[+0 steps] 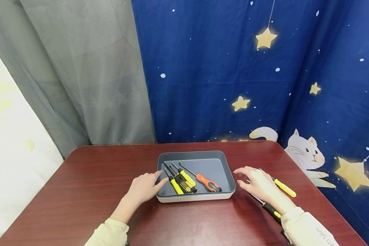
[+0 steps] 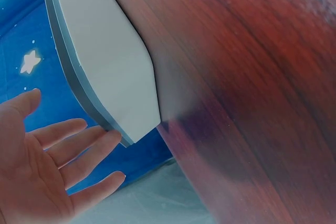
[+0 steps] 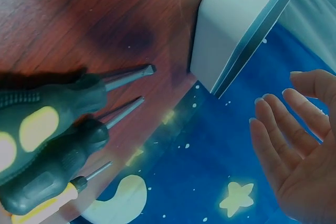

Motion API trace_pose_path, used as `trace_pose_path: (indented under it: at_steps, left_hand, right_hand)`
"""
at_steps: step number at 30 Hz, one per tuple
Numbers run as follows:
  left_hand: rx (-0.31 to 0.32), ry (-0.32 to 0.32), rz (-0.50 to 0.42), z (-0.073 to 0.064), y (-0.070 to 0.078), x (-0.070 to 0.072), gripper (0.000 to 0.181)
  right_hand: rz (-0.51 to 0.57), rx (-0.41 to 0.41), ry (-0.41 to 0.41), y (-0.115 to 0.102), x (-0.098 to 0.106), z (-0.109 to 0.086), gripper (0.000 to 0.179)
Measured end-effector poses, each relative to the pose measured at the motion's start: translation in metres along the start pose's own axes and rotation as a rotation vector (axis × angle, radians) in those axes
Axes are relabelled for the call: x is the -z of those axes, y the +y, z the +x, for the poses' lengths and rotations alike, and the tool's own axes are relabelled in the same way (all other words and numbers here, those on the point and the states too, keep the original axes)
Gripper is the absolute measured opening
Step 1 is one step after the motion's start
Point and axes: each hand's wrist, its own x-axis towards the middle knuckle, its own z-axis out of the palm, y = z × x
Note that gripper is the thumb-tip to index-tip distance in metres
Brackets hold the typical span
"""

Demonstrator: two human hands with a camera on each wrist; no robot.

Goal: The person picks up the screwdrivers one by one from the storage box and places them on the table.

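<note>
A shallow tray [image 1: 196,197], grey inside and white outside, stands on the table with several screwdrivers in it. One has an orange and grey handle [image 1: 204,181]; the others, bunched at the left, have yellow [image 1: 188,178] or black handles. My left hand [image 1: 144,187] is at the tray's left side, fingers loosely spread right at its rim. On the other side my right hand [image 1: 255,182] hovers, relaxed and holding nothing, just off the tray. Under and beside it lie a black-and-yellow screwdriver [image 1: 272,211], a black-handled screwdriver [image 3: 58,153] and a yellow-handled screwdriver [image 1: 284,188].
The tray sits toward the far side of a dark red wooden table [image 1: 110,181]. Beyond the table's back edge hang a grey curtain [image 1: 104,85] and a blue curtain [image 1: 209,68] printed with stars and a white cat. A white surface [image 1: 9,136] borders the left.
</note>
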Motion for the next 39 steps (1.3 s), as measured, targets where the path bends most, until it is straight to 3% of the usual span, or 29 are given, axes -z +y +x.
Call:
trace_pose_path:
  at_steps: [39]
  left_hand:
    - [0.000,-0.007,0.000,0.000,0.002,0.003,0.047]
  right_hand:
    - [-0.044,0.116,0.014,-0.024,-0.006,0.022,0.028]
